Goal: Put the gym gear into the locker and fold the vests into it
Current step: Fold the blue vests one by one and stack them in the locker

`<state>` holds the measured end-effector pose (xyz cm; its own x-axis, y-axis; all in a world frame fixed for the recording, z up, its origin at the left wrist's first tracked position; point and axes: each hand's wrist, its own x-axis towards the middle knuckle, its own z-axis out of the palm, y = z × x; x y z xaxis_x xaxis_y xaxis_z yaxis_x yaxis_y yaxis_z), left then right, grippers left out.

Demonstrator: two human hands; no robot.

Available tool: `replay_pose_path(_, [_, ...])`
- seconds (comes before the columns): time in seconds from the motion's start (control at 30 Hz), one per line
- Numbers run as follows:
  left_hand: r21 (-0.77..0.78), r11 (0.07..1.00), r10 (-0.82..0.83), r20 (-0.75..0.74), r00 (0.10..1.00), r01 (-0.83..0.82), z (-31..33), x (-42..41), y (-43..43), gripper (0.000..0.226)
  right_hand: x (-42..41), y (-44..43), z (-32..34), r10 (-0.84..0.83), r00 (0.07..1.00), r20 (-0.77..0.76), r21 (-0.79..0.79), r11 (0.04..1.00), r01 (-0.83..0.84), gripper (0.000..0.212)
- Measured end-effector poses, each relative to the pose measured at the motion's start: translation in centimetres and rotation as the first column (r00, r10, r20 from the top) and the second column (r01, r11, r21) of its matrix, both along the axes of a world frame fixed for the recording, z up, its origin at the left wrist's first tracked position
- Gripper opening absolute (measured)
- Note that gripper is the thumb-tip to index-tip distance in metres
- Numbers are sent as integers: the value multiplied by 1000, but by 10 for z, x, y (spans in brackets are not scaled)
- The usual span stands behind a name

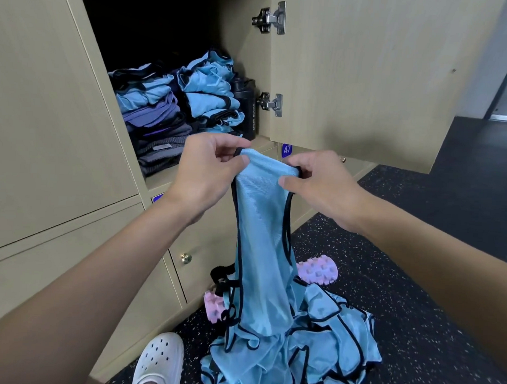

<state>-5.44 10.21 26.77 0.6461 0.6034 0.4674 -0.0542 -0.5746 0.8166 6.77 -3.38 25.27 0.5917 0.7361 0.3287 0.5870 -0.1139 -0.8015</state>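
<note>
Both hands up in front of the open locker (251, 62): left hand (204, 173) & right hand (318, 188) each pinch a top corner of a blue vest (262, 235), letting it hang straight, prob. to fold. More vests (327, 346) heaped on floor w/ pink foam roller (318, 270).

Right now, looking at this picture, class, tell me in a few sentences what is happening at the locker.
A person holds a light blue vest up by its top edge, the left hand and the right hand each pinching a corner. It hangs down to a heap of blue vests on the floor. The open locker holds two stacks of folded clothes and a black bottle. A pink roller lies behind the heap.
</note>
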Motion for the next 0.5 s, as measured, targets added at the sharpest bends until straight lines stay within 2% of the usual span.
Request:
replay_pose_path(0.13, [112, 992, 65, -3, 998, -64, 3, -3, 1, 15, 0, 2, -1, -51, 994, 101, 44, 998, 47, 19])
replay_pose_path(0.23, [209, 973, 107, -28, 994, -98, 3, -3, 2, 15, -1, 3, 1, -48, 998, 33, 64, 997, 46, 18])
replay_pose_path(0.3, [175, 985, 18, -67, 998, -6, 1, -2, -5, 7, -5, 7, 2, -26, 1000, 5, 100, 995, 25, 16])
replay_pose_path(0.37, [147, 985, -79, -116, 990, 95, -2, -2, -8, 21, -8, 10, 3, -4, 1000, -11, 132, 991, 5, 14])
replay_pose_path(0.4, [155, 980, -102, -135, 986, 123, -3, -2, -9, 17, -9, 11, 2, 4, 1000, -15, 145, 989, -2, 13])
replay_pose_path(0.43, [156, 978, -120, -133, 984, 140, -2, -3, -10, 5, -10, 11, 3, 7, 1000, -15, 153, 988, -5, 11])
replay_pose_path(0.5, [139, 984, -105, -74, 992, 115, 0, -2, -8, 14, -10, 10, 4, 52, 997, -53, 183, 982, -41, 4])
